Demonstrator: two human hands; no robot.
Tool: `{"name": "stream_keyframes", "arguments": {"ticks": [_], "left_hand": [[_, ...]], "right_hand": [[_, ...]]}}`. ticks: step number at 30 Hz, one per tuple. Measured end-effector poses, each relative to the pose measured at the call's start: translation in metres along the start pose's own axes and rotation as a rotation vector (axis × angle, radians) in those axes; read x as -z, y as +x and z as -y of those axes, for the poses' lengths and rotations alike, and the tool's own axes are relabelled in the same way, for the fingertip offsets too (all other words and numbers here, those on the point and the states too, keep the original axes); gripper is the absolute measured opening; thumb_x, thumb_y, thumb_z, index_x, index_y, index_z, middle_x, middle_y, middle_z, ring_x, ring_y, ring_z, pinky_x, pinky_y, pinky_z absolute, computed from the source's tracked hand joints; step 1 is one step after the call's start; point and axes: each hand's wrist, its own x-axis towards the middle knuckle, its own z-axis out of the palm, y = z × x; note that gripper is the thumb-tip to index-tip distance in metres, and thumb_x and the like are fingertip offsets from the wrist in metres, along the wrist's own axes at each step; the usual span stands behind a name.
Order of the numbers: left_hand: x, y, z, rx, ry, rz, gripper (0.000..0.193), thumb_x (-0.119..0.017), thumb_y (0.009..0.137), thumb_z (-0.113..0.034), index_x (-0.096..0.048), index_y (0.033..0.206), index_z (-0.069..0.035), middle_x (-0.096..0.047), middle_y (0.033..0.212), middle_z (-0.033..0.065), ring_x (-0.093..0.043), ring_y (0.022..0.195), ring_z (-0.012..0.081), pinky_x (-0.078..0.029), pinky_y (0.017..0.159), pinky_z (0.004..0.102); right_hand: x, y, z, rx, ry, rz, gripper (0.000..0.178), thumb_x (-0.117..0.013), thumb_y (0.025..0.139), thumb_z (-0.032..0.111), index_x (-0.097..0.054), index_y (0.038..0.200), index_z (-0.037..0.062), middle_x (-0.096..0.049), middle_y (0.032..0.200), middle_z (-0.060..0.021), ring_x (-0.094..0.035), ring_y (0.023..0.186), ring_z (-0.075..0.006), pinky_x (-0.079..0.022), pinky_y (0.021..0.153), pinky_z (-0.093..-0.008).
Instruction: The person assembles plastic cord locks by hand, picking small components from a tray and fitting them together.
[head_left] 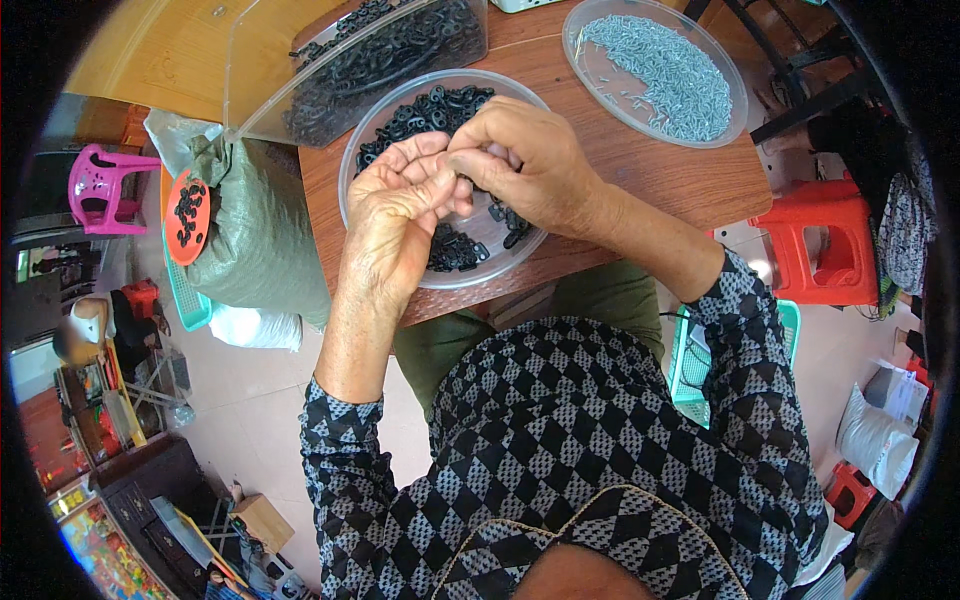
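My left hand [405, 205] and my right hand [525, 160] meet above a round clear tray [480, 276] on the table, their fingertips pinched together. Whatever sits between the fingertips is hidden or too small to name. Many small black ring-shaped parts [425, 112] fill the far part of the tray. A smaller cluster of black parts [455, 248] lies at its near side, below my hands. Beyond, to the right, a second round clear tray [600, 103] holds a heap of small silvery screw-like pieces [665, 75].
A large clear bin [260, 100] of black parts stands at the back left of the wooden table [640, 190]. Left of the table are a stuffed green sack [260, 230] and an orange dish [187, 245] with black pieces. A red stool [820, 245] stands at right, a pink chair [95, 195] far left.
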Motion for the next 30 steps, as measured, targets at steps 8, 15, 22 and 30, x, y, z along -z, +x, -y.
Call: {"name": "stream_keyframes", "arguments": {"ticks": [8,15,22,30], "left_hand": [[-0.009,0.0,-0.01,-0.192,0.119,-0.009,0.024,-0.063,0.081,0.003,-0.055,0.103,0.007,-0.066,0.082,0.0142,-0.065,0.068,0.0206,-0.054,0.059,0.0293],[-0.01,-0.005,-0.016,-0.149,0.151,0.009,0.023,-0.062,0.082,0.002,-0.055,0.103,0.009,-0.065,0.082,0.0149,-0.065,0.063,0.0203,-0.054,0.057,0.0298],[0.0,-0.023,0.004,-0.418,1.256,0.2,0.021,-0.07,0.069,0.002,-0.063,0.088,-0.004,-0.066,0.084,0.0062,-0.058,0.077,0.0185,-0.048,0.067,0.029],[0.007,-0.011,0.031,-0.59,1.818,0.616,0.018,-0.061,0.064,-0.001,-0.058,0.082,0.0,-0.053,0.079,0.0106,-0.053,0.079,0.0275,-0.045,0.068,0.0392]], "right_hand": [[0.007,0.004,0.015,-0.351,0.339,0.045,0.006,-0.067,0.08,0.004,-0.064,0.085,0.0024,-0.057,0.07,0.0024,-0.047,0.06,-0.0016,-0.038,0.052,-0.019],[0.007,0.003,0.015,-0.104,0.11,0.009,0.007,-0.066,0.077,0.006,-0.06,0.075,0.0035,-0.059,0.067,-0.0062,-0.056,0.059,-0.0126,-0.044,0.053,-0.0278],[0.015,-0.013,0.006,-0.444,0.325,-0.053,0.008,-0.065,0.08,0.008,-0.063,0.078,0.0004,-0.062,0.07,-0.0009,-0.055,0.064,-0.006,-0.044,0.055,-0.0225],[0.027,-0.024,0.002,-0.577,0.384,-0.094,0.01,-0.065,0.082,0.009,-0.064,0.083,-0.0017,-0.062,0.073,0.0001,-0.054,0.067,-0.0041,-0.044,0.059,-0.0196]]}}
